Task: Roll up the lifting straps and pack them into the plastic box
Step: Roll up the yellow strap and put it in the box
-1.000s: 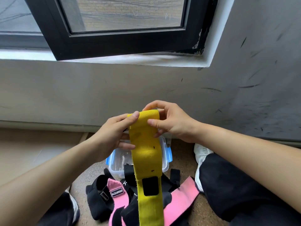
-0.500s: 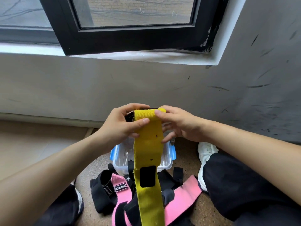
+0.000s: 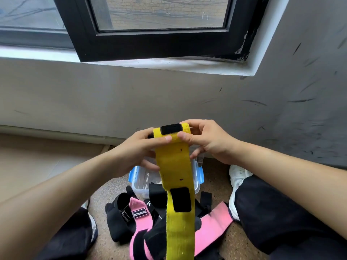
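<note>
Scuffed grey wall [image 3: 281,109] with a black window frame [image 3: 150,45] above and speckled floor [image 3: 112,188] below.

Readable text: one patch label [image 3: 140,214] on a pink strap, which I read as "BLIZZSTAR", though it's small. A second label [image 3: 125,216] on a black strap is too small to read.

Counts:
- 1 yellow strap [image 3: 174,166] with 2 black velcro patches, one on the rolled top [image 3: 171,129] and one lower down [image 3: 181,199].
- 1 clear plastic box [image 3: 137,181] with 2 blue clips showing.
- 2 pink strap pieces [image 3: 216,222]; can't tell if they're one strap or two.
- black straps [image 3: 116,222] are in a tangle, so I can't count them.

Hands: both are up in front of the wall on the yellow strap's rolled top end.
- left hand [image 3: 135,151] has its thumb pressed across the front of the roll and its fingers curled behind.
- right hand [image 3: 208,139] has its thumb on the roll's front edge and its fingers curled over the top.

The strap's loose length hangs straight down between the forearms.

Hidden or cut off:
- The yellow strap's tail runs out of the bottom of frame.
- The box sits on the floor below the hands, its middle covered by the strap, and I can't make out the contents.
- The pink and black pile lies just in front of the box, near the knees.
- A white shoe [image 3: 238,177] is partly under a black trouser leg.
</note>
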